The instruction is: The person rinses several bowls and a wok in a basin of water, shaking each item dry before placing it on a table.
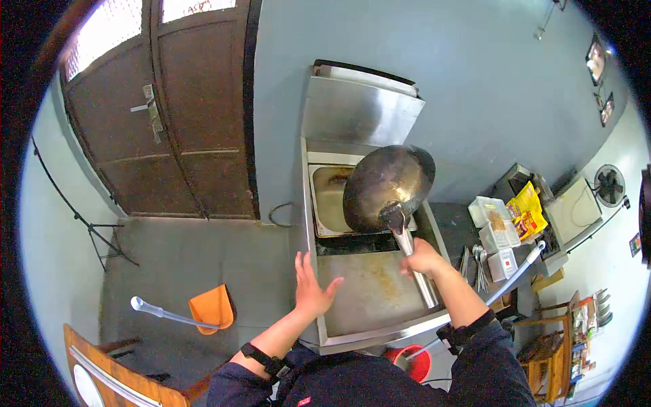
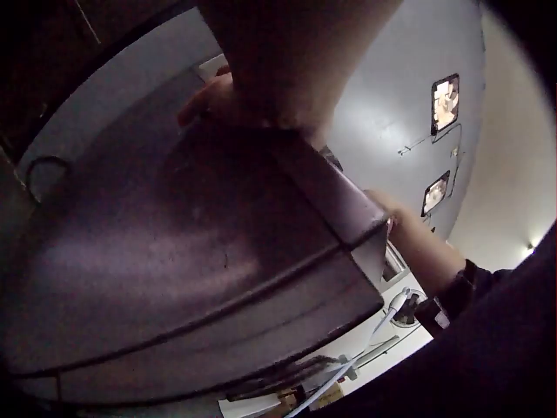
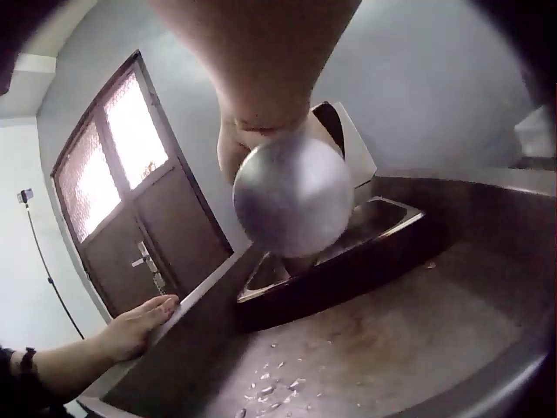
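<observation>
A dark, scorched wok is tilted over the far half of a stainless steel station, its underside toward me. My right hand grips its thick metal handle. In the right wrist view the handle's round end covers part of that hand. My left hand holds nothing; its fingers are extended beside the station's left rim, and the right wrist view puts it right at that rim. A rectangular basin lies partly hidden behind the wok.
Water drops lie on the station's flat steel floor. To the right are spoons, plastic containers and a yellow bag. A red bucket stands below the front edge, and an orange dustpan is on the floor at left.
</observation>
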### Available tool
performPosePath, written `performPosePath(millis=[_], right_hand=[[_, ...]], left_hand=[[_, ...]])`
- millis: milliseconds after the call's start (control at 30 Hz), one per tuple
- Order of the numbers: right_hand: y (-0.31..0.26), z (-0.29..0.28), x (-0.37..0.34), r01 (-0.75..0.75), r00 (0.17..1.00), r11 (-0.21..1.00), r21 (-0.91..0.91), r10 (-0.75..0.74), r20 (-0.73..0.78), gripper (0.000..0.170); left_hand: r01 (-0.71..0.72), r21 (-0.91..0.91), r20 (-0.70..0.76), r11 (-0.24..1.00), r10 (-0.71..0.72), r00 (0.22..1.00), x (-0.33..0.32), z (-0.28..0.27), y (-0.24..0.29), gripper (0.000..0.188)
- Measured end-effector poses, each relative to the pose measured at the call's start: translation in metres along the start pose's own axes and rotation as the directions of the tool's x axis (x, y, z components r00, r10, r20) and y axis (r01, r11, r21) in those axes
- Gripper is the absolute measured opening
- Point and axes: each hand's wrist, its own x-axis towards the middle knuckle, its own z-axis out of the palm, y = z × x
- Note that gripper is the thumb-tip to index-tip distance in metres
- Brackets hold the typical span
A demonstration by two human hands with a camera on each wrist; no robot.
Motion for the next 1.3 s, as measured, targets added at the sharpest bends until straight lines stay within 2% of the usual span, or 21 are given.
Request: performPosePath(millis=[33,133,233,433,467,567,600,767,833,867,900,967,1000,1033,1100,1200,1300], right_hand=[[-0.006,-0.001,-0.001,-0.123,0.984,0.961,0.249,0.085,0.159,0.028],[-0.011,0.007,-0.006,-0.137,0.988,0.907,0.399,0.093,0.127,0.028],[-0.014,0.009,-0.008,-0.128,0.992,0.91,0.395,0.117,0.052,0.027],[-0.008,0.015,-0.012,0.052,0.997,0.914,0.402,-0.025,-0.073,0.02],[-0.004,0.014,-0.011,0.065,0.993,0.942,0.329,-0.028,-0.117,0.02],[0.012,0.009,-0.01,0.16,0.976,0.895,0.416,-0.079,-0.204,0.023],[0.005,0.0,-0.018,0.226,0.965,0.872,0.433,-0.138,-0.224,0.023],[-0.018,-0.062,-0.054,0.325,0.889,0.894,0.307,-0.179,-0.421,0.029],[-0.032,-0.089,-0.076,0.36,0.795,0.929,0.083,-0.259,-0.549,0.032],[-0.038,-0.1,-0.084,0.304,0.785,0.951,0.063,-0.212,-0.581,0.035],[-0.047,-0.106,-0.095,0.235,0.828,0.967,0.1,-0.145,-0.542,0.034],[-0.026,-0.099,-0.082,0.345,0.73,0.938,-0.04,-0.294,-0.616,0.034],[-0.021,-0.092,-0.08,0.296,0.737,0.955,-0.039,-0.254,-0.626,0.034],[-0.012,-0.084,-0.073,0.425,0.634,0.896,-0.125,-0.394,-0.665,0.033],[-0.005,-0.071,-0.074,0.343,0.683,0.931,-0.123,-0.337,-0.648,0.034],[-0.003,-0.052,-0.078,0.315,0.665,0.932,-0.182,-0.353,-0.657,0.037],[-0.002,-0.054,-0.077,0.359,0.665,0.93,-0.085,-0.318,-0.675,0.038]], left_hand=[[-0.003,-0.01,-0.004,1.0,0.003,1.0,0.002,0.001,-0.001,0.088],[0.004,-0.02,-0.012,1.0,-0.005,1.0,0.001,0.001,-0.003,0.089],[0.01,-0.002,-0.011,1.0,-0.01,1.0,0.001,0.003,-0.004,0.089],[0.059,-0.01,0.015,0.998,-0.059,0.998,0.001,0.001,0.0,0.091],[0.072,-0.013,0.02,0.997,-0.072,0.997,0.002,0.0,0.001,0.091],[0.115,0.032,0.051,0.993,-0.116,0.992,0.001,-0.007,0.008,0.092],[0.11,0.036,0.04,0.993,-0.111,0.993,0.001,-0.006,0.007,0.093],[0.066,0.029,0.02,0.997,-0.067,0.998,0.004,0.001,0.0,0.096],[0.085,0.013,0.028,0.996,-0.085,0.996,0.004,0.0,0.002,0.097],[0.093,0.004,0.033,0.996,-0.093,0.995,0.003,0.0,0.002,0.097],[0.091,0.004,0.026,0.996,-0.091,0.996,0.003,0.001,0.002,0.098],[0.078,-0.006,0.01,0.997,-0.078,0.997,0.002,0.002,0.0,0.098],[0.071,-0.002,0.011,0.997,-0.071,0.997,0.003,0.003,-0.002,0.098],[0.066,-0.004,0.008,0.998,-0.066,0.998,0.004,0.004,-0.005,0.098],[0.061,-0.014,0.011,0.998,-0.061,0.998,0.001,0.006,-0.007,0.098],[0.027,0.009,-0.012,1.0,-0.026,1.0,0.002,0.005,-0.008,0.097],[0.038,-0.061,-0.016,0.997,-0.039,0.999,0.002,0.006,-0.01,0.097]])
